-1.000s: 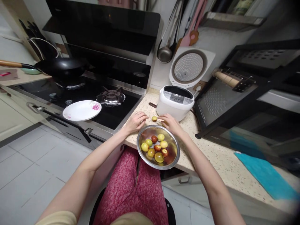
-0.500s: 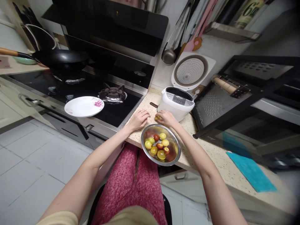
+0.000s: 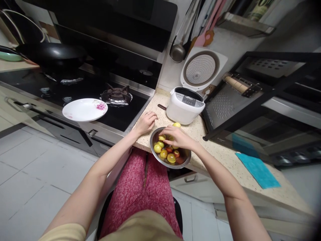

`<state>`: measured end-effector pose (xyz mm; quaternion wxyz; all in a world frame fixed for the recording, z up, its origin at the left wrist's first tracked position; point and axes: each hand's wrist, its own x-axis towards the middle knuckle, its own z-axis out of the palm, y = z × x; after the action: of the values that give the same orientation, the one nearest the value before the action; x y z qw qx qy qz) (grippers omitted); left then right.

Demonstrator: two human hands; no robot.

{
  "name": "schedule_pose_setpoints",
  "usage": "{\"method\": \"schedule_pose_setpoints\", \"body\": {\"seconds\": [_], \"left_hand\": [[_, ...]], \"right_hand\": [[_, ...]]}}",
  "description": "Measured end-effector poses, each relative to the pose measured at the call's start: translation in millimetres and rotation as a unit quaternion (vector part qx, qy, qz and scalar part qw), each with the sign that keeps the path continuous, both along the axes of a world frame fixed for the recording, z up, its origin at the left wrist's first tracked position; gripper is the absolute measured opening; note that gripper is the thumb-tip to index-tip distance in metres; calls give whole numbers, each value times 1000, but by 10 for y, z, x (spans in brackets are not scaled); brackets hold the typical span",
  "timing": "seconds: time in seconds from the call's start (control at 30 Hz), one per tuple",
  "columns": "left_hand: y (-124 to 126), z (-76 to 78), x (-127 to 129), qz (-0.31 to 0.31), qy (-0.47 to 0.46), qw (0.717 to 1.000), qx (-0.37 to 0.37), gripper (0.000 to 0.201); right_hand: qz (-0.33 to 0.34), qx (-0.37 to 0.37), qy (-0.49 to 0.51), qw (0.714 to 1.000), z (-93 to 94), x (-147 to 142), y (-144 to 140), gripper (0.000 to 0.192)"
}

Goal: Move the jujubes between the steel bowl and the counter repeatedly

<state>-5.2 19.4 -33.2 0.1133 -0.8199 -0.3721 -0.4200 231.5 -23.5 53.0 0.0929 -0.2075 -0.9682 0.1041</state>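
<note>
My right hand (image 3: 177, 136) reaches over the steel bowl (image 3: 187, 162), its thumb and fingers closed around a small yellow fruit (image 3: 162, 137). Under it, several small round fruits lie in the bowl, yellow, greenish and reddish-brown; my hand covers some of them. One more yellow fruit (image 3: 177, 124) shows just behind my right hand, by the rice cooker. My left hand (image 3: 146, 123) rests on the counter left of the bowl, fingers loosely bent and slightly apart, with nothing visible in it.
An open white rice cooker (image 3: 184, 110) stands behind the bowl, a brown handle (image 3: 162, 107) beside it. At left, a white flowered plate (image 3: 84, 110) sits at the stove's front edge, with a black wok (image 3: 51, 57) beyond. A teal cloth (image 3: 258, 170) lies near the oven (image 3: 250, 127).
My right hand has moved from the counter behind the bowl to over the bowl. A yellow fruit now shows behind it. My left hand stays on the counter; the view has shifted slightly.
</note>
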Motion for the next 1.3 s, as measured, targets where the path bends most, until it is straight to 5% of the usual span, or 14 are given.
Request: {"method": "schedule_pose_setpoints", "body": {"seconds": [0.37,0.47,0.63,0.9,1.3], "left_hand": [[-10,7,0,-9,5,1000,-7,26],[-5,2,-2,-11,6,1000,1,26],[11,-18,-4,-7,13,1000,20,22],[26,-25,-3,-10,12,1000,13,23],[-3,-9,-5,0,23,1000,3,24]], "right_hand": [[-37,23,-16,999,-70,-15,65,23],[-63,17,35,997,-2,174,264,23],[-197,80,82,974,-4,629,674,26],[-151,120,-49,980,-358,748,765,47],[-147,194,-70,967,-409,698,735,28]]}}
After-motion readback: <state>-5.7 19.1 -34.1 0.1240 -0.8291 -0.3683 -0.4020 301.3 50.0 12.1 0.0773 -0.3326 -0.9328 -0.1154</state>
